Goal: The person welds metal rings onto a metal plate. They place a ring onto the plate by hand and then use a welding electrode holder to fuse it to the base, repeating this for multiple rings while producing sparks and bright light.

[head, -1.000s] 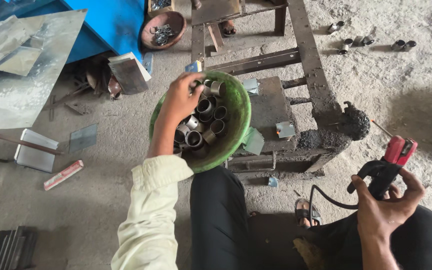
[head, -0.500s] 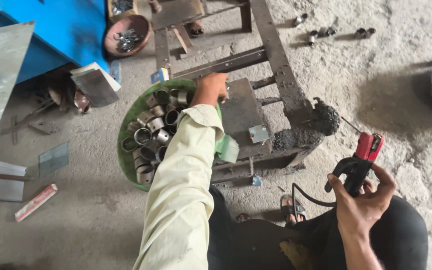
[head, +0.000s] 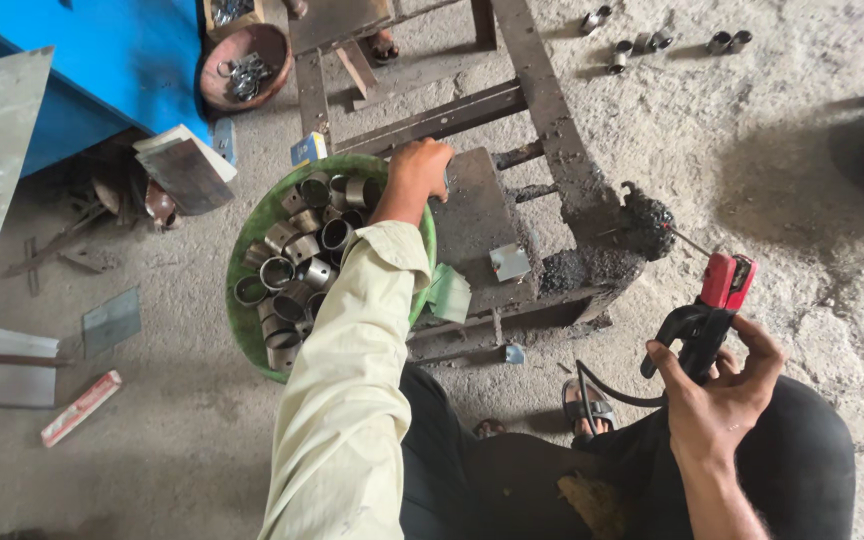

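Nearest the camera, the right hand [head: 722, 385] rests over the person's knee, its fingers [head: 674, 362] wrapped shut round the black grip of a welding electrode holder [head: 704, 320] with red jaws, a thin rod in those jaws pointing up toward a slag-crusted lump [head: 642, 222] on the corner of the steel frame [head: 552, 120]. The rod tip sits just beside that lump without clearly touching it, and no arc or glow shows, so as a judgement the welding is not under way at this instant. Further out, the left hand [head: 414, 172] stretches in a pale sleeve across the green basin [head: 252, 335] and comes down at its far rim, where the basin meets a flat steel plate [head: 477, 215] on the frame; its fingers are curled under, and I cannot tell whether they pinch anything. The basin holds a heap of short metal tube pieces [head: 297, 270], so most of the stock looks unused. A small square metal piece [head: 509, 262] lies on the plate. Beyond, on the concrete floor, several more tube pieces [head: 642, 45] lie loose, and a brown bowl [head: 244, 68] of small metal parts sits beside a blue panel [head: 82, 70].
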